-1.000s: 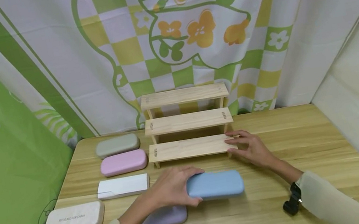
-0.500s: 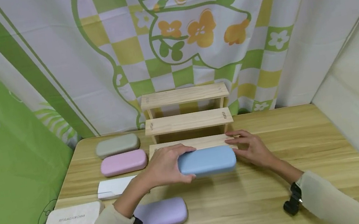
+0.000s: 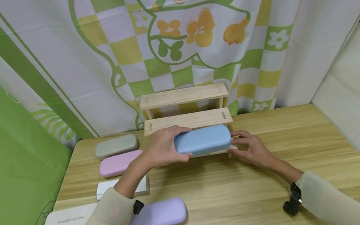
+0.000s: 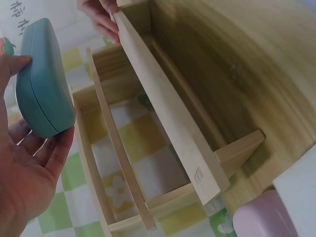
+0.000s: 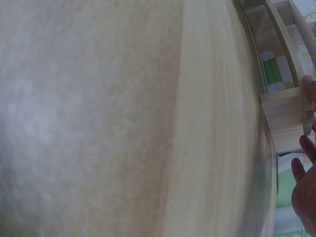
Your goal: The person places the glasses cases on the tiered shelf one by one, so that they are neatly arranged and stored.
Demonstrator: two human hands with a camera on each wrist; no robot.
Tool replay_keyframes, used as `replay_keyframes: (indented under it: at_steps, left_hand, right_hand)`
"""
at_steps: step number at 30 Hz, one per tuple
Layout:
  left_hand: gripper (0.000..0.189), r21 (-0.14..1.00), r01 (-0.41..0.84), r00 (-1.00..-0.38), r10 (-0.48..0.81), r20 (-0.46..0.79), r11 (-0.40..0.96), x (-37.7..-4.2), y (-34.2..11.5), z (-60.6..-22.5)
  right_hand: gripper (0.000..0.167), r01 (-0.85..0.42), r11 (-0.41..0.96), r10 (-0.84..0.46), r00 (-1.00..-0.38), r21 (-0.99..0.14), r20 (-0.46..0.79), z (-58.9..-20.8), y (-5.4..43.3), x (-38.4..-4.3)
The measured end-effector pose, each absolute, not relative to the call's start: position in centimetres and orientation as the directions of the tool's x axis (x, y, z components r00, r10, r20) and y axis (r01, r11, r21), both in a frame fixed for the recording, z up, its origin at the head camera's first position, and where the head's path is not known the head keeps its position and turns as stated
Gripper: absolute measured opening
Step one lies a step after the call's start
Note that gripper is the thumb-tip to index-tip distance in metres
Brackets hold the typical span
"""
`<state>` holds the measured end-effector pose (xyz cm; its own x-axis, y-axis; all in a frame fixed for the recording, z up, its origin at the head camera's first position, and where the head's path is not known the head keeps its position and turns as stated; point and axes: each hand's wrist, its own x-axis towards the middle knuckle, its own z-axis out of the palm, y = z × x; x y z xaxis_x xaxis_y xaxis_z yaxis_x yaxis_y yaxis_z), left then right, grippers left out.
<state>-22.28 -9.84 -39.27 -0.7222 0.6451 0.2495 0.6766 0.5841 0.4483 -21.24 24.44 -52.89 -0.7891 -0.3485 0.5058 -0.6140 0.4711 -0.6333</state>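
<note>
My left hand (image 3: 164, 147) grips the left end of a blue glasses case (image 3: 203, 141), thumb on the near side and fingers on the far side. The case is raised in front of a three-step wooden rack (image 3: 186, 121) and covers most of its lowest step in the head view. In the left wrist view the case (image 4: 47, 81) is apart from the rack's boards. My right hand (image 3: 253, 150) holds the right end of the lowest step between thumb and fingers; in the right wrist view only part of that hand (image 5: 306, 192) shows, at the edge.
Left of the rack lie a grey-green case (image 3: 116, 146), a pink case (image 3: 118, 164), a white case (image 3: 104, 188) and a cream case with lettering (image 3: 69, 220). A lilac case (image 3: 158, 216) lies nearer on the wooden table (image 3: 254, 204). A patterned curtain (image 3: 106, 21) hangs behind.
My left hand has carried the blue case away from me, from above the table to the lowest step, uncovering the lilac case. My right hand has stayed at the rack.
</note>
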Motion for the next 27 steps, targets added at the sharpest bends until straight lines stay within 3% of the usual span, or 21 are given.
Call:
replay_keyframes:
  at_steps: [8, 18, 27]
  left_hand:
    - [0.071, 0.449, 0.634, -0.767, 0.587, 0.26, 0.63, -24.4, -9.8, -38.9]
    - [0.07, 0.539, 0.567, -0.815, 0.52, 0.255, 0.624, -26.2, -9.8, -38.2]
    - [0.073, 0.554, 0.538, -0.834, 0.498, 0.239, 0.635, -27.6, -8.8, -36.9]
  right_hand:
    - [0.033, -0.667, 0.425, -0.378, -0.745, -0.611, 0.55, -52.8, 24.4, -21.3]
    - [0.034, -0.661, 0.434, -0.383, -0.75, -0.612, 0.539, -52.8, 24.5, -21.3]
    - [0.036, -0.668, 0.421, -0.383, -0.744, -0.613, 0.547, -53.1, 24.6, -21.4]
